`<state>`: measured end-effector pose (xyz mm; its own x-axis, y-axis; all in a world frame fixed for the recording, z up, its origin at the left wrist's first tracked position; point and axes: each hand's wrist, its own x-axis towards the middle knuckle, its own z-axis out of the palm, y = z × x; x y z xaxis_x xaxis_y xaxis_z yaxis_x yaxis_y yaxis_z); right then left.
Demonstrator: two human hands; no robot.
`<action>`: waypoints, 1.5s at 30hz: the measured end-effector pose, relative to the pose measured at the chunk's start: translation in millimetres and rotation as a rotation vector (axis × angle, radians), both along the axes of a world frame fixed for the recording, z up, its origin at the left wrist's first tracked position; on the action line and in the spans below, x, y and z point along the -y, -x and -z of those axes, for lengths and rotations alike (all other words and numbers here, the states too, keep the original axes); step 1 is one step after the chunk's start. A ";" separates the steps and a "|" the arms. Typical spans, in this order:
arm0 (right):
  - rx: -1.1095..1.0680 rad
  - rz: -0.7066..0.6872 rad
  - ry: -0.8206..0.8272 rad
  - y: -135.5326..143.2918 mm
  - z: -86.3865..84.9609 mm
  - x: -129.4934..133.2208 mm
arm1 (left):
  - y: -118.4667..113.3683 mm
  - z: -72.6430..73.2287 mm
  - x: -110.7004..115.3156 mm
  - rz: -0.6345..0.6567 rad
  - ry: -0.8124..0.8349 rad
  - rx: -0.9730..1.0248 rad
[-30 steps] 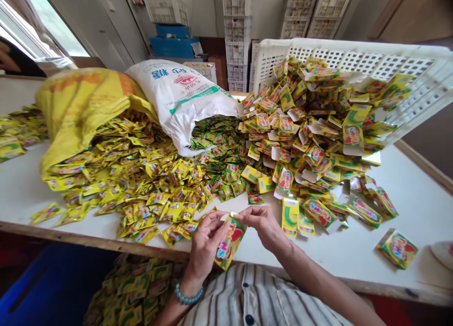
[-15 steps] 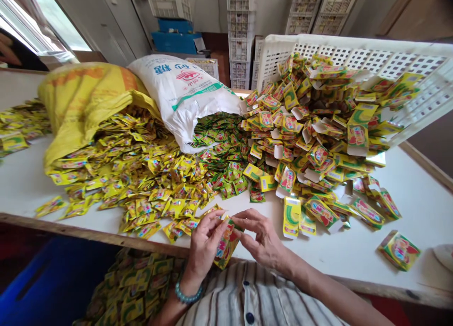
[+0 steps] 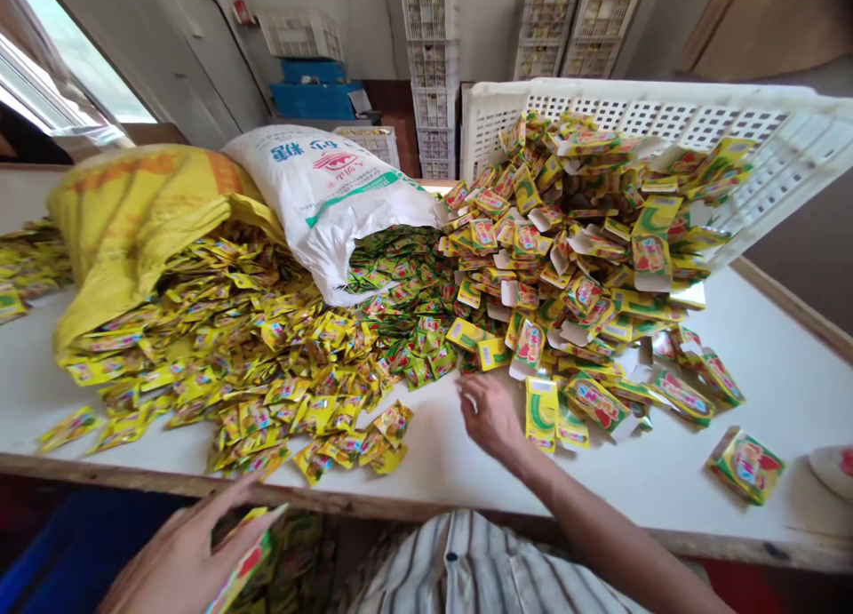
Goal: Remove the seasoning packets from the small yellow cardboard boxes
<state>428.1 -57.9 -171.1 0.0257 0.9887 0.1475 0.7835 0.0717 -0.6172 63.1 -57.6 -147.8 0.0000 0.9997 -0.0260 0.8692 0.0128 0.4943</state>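
Observation:
At the lower left, my left hand [image 3: 193, 543] holds a small yellow-green box [image 3: 243, 565] between thumb and fingers, beyond the table's front edge. My right hand [image 3: 491, 418] is over the white table with curled fingers, at the near edge of the green sachets [image 3: 419, 338]; whatever its fingertips hold is hidden. Yellow sachets [image 3: 267, 365] spread across the left and middle of the table. To the right of my right hand, small boxes [image 3: 586, 303], several with raised flaps, spill in a heap.
A yellow sack [image 3: 153, 196] and a white sack [image 3: 346, 187] lie with their mouths towards me. A tipped white crate [image 3: 779, 170] stands behind the boxes. One box [image 3: 746, 465] sits apart at right. Below the front edge are a blue container [image 3: 73, 543] and more packs.
My hands have parted. The left one has moved down and left with the box, past the table edge; the right one has let go of it and is nearer the green sachets. The view has shifted slightly.

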 end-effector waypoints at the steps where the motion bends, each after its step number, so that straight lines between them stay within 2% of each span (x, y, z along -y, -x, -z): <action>1: 0.128 0.016 0.036 -8.0 3.7 -5.5 | -1.7 -2.9 -2.0 0.011 -0.029 -0.068; 3: 0.326 -0.034 0.105 -17.6 10.3 -12.4 | -28.3 -6.4 -6.5 0.065 -0.028 -0.096; 5: 0.448 -0.115 0.139 -18.5 15.2 -12.4 | -72.1 -4.3 -13.0 0.142 -0.036 -0.090; 7: 0.497 -0.172 0.128 -14.6 18.7 -6.7 | -114.7 2.9 -22.0 0.177 -0.087 -0.188; 9: 0.437 -0.198 0.091 -11.1 21.7 1.8 | -144.5 12.4 -31.3 0.202 -0.119 -0.304; 11: 0.225 -0.149 0.062 -10.1 24.7 10.3 | -160.5 21.5 -38.0 0.248 -0.112 -0.354; 14: -0.370 0.064 0.127 -11.1 26.7 19.9 | -170.9 31.6 -40.9 0.305 -0.028 -0.240; 16: -0.851 0.172 0.233 -10.6 24.1 24.1 | -176.6 35.8 -38.4 0.265 0.043 -0.068; 18: -1.231 0.204 0.315 -8.2 18.3 26.7 | -184.0 38.5 -33.0 0.189 0.116 0.164; 20: -1.423 0.211 0.342 -4.4 11.8 27.5 | -191.9 39.9 -25.5 0.114 0.225 0.497; 22: -1.472 0.225 0.303 -0.2 7.9 26.5 | -198.4 39.1 -17.1 0.045 0.341 0.858; 24: -1.456 0.235 0.253 3.8 8.0 24.6 | -202.1 35.8 -9.3 -0.002 0.419 1.126; 27: -1.401 0.240 0.209 8.7 13.0 23.2 | -202.9 27.9 -1.8 -0.012 0.503 1.301; 30: -1.373 0.229 0.204 9.9 15.5 25.4 | -202.7 22.5 0.1 -0.030 0.530 1.301; 34: -1.260 0.204 0.225 1.3 7.2 30.0 | -204.7 21.6 0.3 -0.046 0.539 1.256; 38: -1.265 0.325 0.172 -4.1 -2.4 29.2 | -211.0 20.0 2.7 -0.039 0.584 1.357; 42: -1.308 0.380 0.126 6.3 5.6 27.5 | -220.8 19.0 5.1 -0.072 0.554 1.445; 45: -1.195 0.376 0.090 10.9 15.1 30.7 | -224.2 23.2 3.7 -0.089 0.504 1.365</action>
<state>417.2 -88.6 -186.1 0.3787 0.8965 -0.2299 -0.3050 -0.1137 -0.9455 287.2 -61.3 -171.0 0.2510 0.8828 -0.3971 -0.2760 0.4585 0.8448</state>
